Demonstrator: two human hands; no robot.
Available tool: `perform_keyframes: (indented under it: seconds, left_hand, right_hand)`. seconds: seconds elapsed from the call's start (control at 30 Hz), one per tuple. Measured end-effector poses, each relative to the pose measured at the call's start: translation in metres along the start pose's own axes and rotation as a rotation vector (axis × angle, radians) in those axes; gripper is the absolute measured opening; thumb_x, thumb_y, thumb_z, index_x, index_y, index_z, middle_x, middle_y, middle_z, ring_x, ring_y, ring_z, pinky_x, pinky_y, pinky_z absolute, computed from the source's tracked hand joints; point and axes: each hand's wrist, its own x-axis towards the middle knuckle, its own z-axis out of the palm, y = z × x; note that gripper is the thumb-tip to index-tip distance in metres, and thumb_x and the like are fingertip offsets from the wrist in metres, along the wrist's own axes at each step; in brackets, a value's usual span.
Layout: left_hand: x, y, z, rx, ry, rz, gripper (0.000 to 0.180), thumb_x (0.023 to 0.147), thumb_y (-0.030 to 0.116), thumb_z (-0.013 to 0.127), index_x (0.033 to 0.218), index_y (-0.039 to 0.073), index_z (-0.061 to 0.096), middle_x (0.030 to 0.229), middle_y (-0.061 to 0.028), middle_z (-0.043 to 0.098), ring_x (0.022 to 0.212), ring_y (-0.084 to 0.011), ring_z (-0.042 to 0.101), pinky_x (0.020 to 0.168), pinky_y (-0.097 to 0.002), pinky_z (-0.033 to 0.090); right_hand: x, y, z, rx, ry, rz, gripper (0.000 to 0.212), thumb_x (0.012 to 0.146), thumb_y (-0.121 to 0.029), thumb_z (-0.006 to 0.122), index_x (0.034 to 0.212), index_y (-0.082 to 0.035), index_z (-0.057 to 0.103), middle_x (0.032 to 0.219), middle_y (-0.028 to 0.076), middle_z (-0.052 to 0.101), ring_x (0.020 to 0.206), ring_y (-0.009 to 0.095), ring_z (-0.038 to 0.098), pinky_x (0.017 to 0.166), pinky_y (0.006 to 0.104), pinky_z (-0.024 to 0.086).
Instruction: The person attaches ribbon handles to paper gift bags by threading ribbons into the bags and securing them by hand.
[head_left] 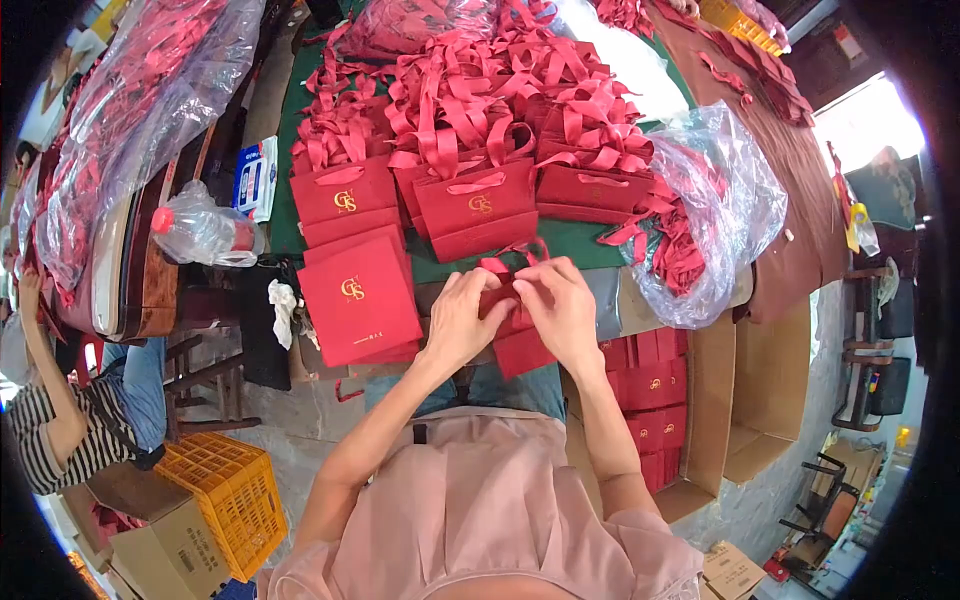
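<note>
A small red paper gift bag [521, 352] hangs at the table's near edge between my two hands. My left hand [464, 318] is closed on the bag's upper edge at the left side, fingers bent over it. My right hand [562, 312] pinches the top at the right, close to the red ribbon [527, 250] that loops up behind the fingers. The exact spot where the fingertips grip is partly hidden. To the left lies a stack of flat red bags [360, 300] with gold lettering, jutting over the table edge.
Rows of red bags with ribbon handles [475, 205] fill the green-covered table [580, 243]. A clear plastic sack of red ribbons [700, 230] sits at right. Below it, a cardboard box [705, 440] holds red bags. A plastic bottle [200, 232] lies left; another person [75, 420] sits beyond.
</note>
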Motion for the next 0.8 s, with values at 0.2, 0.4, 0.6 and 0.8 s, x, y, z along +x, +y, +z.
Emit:
perform_keyframes:
  seconds: [0.2, 0.4, 0.6, 0.8]
  left_hand:
    - [-0.002, 0.01, -0.001, 0.1, -0.028, 0.232, 0.022, 0.075, 0.003, 0.075, 0.091, 0.007, 0.06, 0.088, -0.0072, 0.064, 0.085, -0.0304, 0.058, 0.073, -0.0413, 0.05]
    - [-0.006, 0.008, 0.0, 0.101, -0.003, 0.328, 0.022, 0.075, 0.003, 0.074, 0.092, 0.008, 0.061, 0.088, -0.0066, 0.063, 0.086, -0.0291, 0.057, 0.078, -0.0391, 0.051]
    - [-0.004, 0.007, -0.004, -0.021, -0.07, 0.267, 0.018, 0.077, 0.002, 0.075, 0.09, 0.005, 0.063, 0.084, -0.0086, 0.063, 0.084, -0.0303, 0.057, 0.076, -0.0397, 0.049]
    - [-0.011, -0.004, 0.0, -0.048, -0.078, 0.107, 0.017, 0.081, 0.002, 0.073, 0.096, 0.004, 0.066, 0.093, -0.01, 0.069, 0.09, -0.0324, 0.06, 0.081, -0.041, 0.048]
  right_hand:
    - [0.018, 0.017, -0.012, -0.258, -0.273, -0.113, 0.012, 0.084, -0.019, 0.071, 0.085, -0.008, 0.075, 0.083, 0.011, 0.066, 0.08, 0.033, 0.066, 0.073, 0.0434, 0.053]
    - [0.037, 0.027, -0.019, -0.102, -0.501, -0.112, 0.018, 0.082, -0.024, 0.069, 0.086, -0.009, 0.077, 0.084, 0.013, 0.071, 0.079, 0.031, 0.069, 0.072, 0.0419, 0.054]
    - [0.031, 0.038, 0.003, 0.013, -0.265, 0.109, 0.02, 0.08, -0.025, 0.072, 0.087, -0.007, 0.077, 0.079, 0.013, 0.072, 0.075, 0.026, 0.071, 0.068, 0.0369, 0.053]
    - [0.047, 0.044, 0.001, 0.042, -0.067, 0.009, 0.018, 0.09, -0.018, 0.068, 0.093, -0.001, 0.074, 0.09, 0.018, 0.071, 0.076, 0.032, 0.069, 0.069, 0.0383, 0.053]
